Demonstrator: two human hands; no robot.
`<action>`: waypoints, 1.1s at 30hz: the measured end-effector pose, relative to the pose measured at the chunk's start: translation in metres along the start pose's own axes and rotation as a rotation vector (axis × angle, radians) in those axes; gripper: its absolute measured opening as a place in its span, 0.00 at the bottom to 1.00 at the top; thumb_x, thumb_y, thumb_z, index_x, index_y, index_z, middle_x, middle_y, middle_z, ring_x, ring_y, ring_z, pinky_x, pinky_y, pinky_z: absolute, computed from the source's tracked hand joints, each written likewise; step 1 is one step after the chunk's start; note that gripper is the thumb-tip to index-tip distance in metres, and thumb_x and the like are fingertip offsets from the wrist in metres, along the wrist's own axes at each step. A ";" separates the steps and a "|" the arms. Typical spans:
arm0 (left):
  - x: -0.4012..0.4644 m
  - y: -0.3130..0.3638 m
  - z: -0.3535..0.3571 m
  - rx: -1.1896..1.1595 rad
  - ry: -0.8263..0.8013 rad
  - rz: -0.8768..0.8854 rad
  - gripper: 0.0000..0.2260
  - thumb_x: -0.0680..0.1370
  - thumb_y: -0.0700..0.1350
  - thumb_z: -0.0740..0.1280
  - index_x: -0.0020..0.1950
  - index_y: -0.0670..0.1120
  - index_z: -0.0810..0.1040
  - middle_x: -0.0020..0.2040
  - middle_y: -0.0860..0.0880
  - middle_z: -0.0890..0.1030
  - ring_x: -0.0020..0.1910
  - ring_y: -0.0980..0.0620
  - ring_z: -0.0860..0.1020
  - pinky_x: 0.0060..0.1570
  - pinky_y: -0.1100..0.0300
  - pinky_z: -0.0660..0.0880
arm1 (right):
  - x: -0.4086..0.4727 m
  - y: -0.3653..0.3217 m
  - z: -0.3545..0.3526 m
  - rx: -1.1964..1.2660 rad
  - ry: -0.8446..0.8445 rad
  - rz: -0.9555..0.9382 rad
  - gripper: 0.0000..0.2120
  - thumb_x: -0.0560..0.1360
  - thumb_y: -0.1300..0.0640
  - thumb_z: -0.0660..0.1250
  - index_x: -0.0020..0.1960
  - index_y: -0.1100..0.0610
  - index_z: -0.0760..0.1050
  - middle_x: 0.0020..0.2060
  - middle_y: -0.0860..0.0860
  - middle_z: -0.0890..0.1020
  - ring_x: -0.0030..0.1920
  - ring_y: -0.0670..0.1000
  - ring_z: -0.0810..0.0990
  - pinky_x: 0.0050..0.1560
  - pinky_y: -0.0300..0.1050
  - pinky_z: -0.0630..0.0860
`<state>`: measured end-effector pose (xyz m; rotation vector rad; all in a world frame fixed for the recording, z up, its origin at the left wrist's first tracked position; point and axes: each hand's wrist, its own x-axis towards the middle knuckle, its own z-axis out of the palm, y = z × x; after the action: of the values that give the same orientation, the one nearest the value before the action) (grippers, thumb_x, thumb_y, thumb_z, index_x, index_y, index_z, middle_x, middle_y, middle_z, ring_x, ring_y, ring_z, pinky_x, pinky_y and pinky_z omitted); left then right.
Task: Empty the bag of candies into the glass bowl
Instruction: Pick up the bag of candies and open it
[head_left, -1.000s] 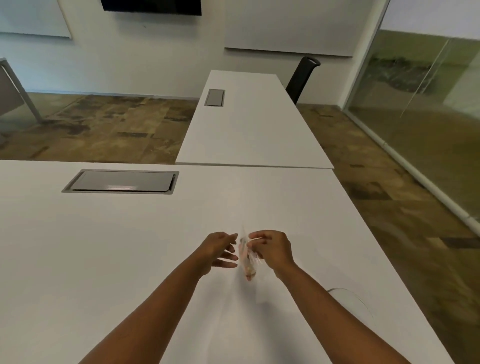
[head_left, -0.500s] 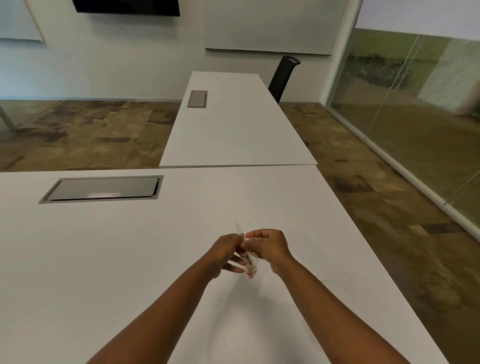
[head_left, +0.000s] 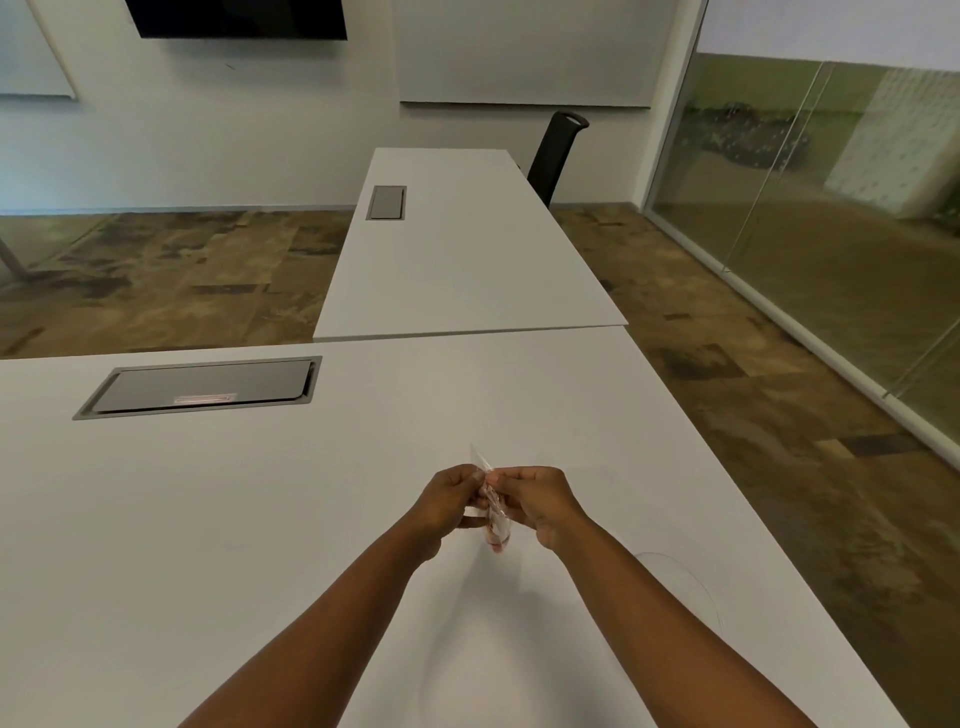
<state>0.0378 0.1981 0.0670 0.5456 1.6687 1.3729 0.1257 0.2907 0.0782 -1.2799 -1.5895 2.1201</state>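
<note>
A small clear plastic bag of candies (head_left: 496, 525) hangs upright above the white table (head_left: 208, 519). My left hand (head_left: 451, 501) pinches its top edge from the left. My right hand (head_left: 540, 501) pinches the same edge from the right, fingertips nearly touching. Reddish candies sit in the bag's lower end. The glass bowl (head_left: 696, 582) shows only as a faint clear rim on the table behind my right forearm, near the table's right edge; most of it is hidden.
A grey cable hatch (head_left: 200, 387) is set into the table at the far left. A second white table (head_left: 467, 244) butts on ahead, with a black chair (head_left: 558, 150) beyond. A glass wall (head_left: 831, 234) runs along the right.
My left hand has closed in from an open, apart pose and taken hold of the bag's top beside my right hand. The view has shifted a little.
</note>
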 end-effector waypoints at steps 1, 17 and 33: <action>0.000 0.000 0.000 -0.019 -0.004 -0.004 0.16 0.82 0.43 0.53 0.38 0.45 0.75 0.35 0.47 0.75 0.37 0.53 0.76 0.41 0.63 0.79 | 0.001 0.000 0.000 0.024 -0.003 0.011 0.10 0.74 0.66 0.67 0.54 0.70 0.78 0.35 0.56 0.81 0.34 0.51 0.80 0.39 0.38 0.79; 0.007 0.004 -0.006 0.230 0.237 -0.092 0.15 0.77 0.39 0.57 0.31 0.45 0.72 0.33 0.47 0.76 0.34 0.53 0.74 0.35 0.61 0.74 | 0.011 0.001 -0.017 -0.336 0.358 -0.242 0.06 0.69 0.64 0.74 0.45 0.64 0.84 0.40 0.57 0.85 0.34 0.52 0.81 0.47 0.50 0.83; 0.020 -0.004 -0.004 0.281 0.297 -0.156 0.14 0.76 0.41 0.60 0.30 0.45 0.69 0.39 0.45 0.75 0.43 0.47 0.70 0.45 0.56 0.67 | 0.016 0.025 -0.138 -1.023 0.054 0.117 0.26 0.70 0.62 0.73 0.67 0.59 0.72 0.64 0.59 0.77 0.64 0.55 0.75 0.63 0.42 0.71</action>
<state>0.0253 0.2105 0.0568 0.3701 2.1183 1.1545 0.2250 0.3847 0.0420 -1.6523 -2.7585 1.2383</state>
